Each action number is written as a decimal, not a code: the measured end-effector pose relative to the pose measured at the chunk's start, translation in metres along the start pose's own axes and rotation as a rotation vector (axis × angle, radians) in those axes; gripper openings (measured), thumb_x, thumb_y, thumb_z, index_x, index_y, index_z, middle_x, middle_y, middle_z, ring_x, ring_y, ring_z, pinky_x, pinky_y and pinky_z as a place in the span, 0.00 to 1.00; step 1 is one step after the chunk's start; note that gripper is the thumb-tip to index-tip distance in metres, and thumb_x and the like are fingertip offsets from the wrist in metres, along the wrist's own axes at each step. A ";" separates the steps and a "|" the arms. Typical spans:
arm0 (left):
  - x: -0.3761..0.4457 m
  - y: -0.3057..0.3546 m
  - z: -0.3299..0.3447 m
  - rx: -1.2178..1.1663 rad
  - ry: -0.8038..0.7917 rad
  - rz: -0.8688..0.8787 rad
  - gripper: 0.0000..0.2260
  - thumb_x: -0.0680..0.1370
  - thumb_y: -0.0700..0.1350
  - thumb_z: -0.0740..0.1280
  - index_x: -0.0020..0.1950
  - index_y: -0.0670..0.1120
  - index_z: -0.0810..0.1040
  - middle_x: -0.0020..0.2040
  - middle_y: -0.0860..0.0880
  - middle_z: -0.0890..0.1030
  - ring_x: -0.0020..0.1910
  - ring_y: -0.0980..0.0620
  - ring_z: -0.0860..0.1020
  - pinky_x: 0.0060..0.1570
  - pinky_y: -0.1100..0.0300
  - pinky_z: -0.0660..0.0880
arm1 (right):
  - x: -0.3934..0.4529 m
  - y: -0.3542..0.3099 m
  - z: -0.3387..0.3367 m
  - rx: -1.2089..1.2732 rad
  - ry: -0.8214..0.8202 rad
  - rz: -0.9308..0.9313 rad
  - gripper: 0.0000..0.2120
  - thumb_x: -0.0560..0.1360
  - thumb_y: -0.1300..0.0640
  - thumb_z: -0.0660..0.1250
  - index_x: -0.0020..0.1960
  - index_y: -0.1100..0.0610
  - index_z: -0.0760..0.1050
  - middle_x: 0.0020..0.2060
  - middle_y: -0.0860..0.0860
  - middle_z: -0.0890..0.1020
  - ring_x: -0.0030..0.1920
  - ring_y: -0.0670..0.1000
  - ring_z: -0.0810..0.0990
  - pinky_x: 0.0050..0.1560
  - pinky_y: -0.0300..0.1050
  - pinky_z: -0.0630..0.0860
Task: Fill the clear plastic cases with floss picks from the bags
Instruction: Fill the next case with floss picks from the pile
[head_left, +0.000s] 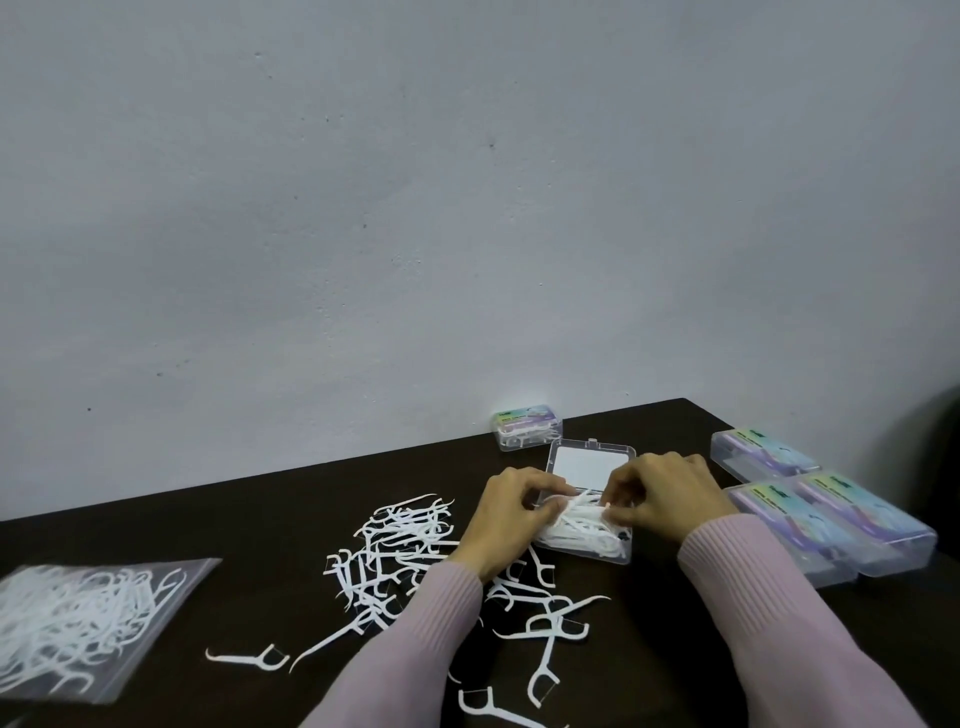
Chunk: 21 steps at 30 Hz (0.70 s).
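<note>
Loose floss picks (395, 551) lie scattered nearest me, left of the open case (587, 525). My left hand (498, 525) and right hand (660, 493) pinch one bundle (576, 514) by its ends, its long axis lying along the case, directly underneath.

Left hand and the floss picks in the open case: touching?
Touching. The head view shows the left hand with its fingers curled onto the bundle of floss picks in the open case.

Head cam, fwd-down, table (270, 512) near
</note>
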<state>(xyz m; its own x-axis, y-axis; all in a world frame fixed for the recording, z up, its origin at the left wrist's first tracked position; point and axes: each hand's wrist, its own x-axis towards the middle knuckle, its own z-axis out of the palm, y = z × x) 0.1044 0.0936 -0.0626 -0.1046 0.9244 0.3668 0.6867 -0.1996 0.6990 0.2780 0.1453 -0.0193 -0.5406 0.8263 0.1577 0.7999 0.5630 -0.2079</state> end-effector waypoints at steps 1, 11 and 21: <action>0.000 0.002 0.000 -0.012 -0.002 0.000 0.08 0.76 0.47 0.69 0.54 0.50 0.83 0.55 0.55 0.81 0.53 0.60 0.76 0.52 0.66 0.73 | 0.000 0.003 -0.001 0.042 0.008 0.009 0.08 0.72 0.46 0.68 0.50 0.46 0.78 0.45 0.43 0.79 0.50 0.45 0.76 0.66 0.50 0.65; 0.000 0.001 0.001 -0.002 0.032 -0.025 0.10 0.74 0.47 0.71 0.55 0.48 0.82 0.53 0.54 0.81 0.52 0.59 0.76 0.53 0.63 0.75 | -0.001 0.010 -0.005 0.311 0.109 0.092 0.06 0.70 0.50 0.71 0.47 0.49 0.80 0.40 0.45 0.79 0.45 0.45 0.77 0.60 0.52 0.74; -0.001 0.004 -0.002 -0.195 0.102 -0.125 0.09 0.72 0.44 0.73 0.53 0.48 0.83 0.47 0.53 0.83 0.48 0.59 0.79 0.51 0.65 0.76 | -0.003 0.013 -0.009 0.509 0.205 0.155 0.05 0.72 0.55 0.70 0.47 0.52 0.80 0.41 0.49 0.81 0.43 0.46 0.77 0.45 0.40 0.72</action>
<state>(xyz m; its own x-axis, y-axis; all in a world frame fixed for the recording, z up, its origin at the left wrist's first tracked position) 0.1055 0.0914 -0.0584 -0.2588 0.9103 0.3232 0.5133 -0.1538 0.8443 0.2920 0.1504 -0.0141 -0.3246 0.9089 0.2618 0.6123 0.4128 -0.6743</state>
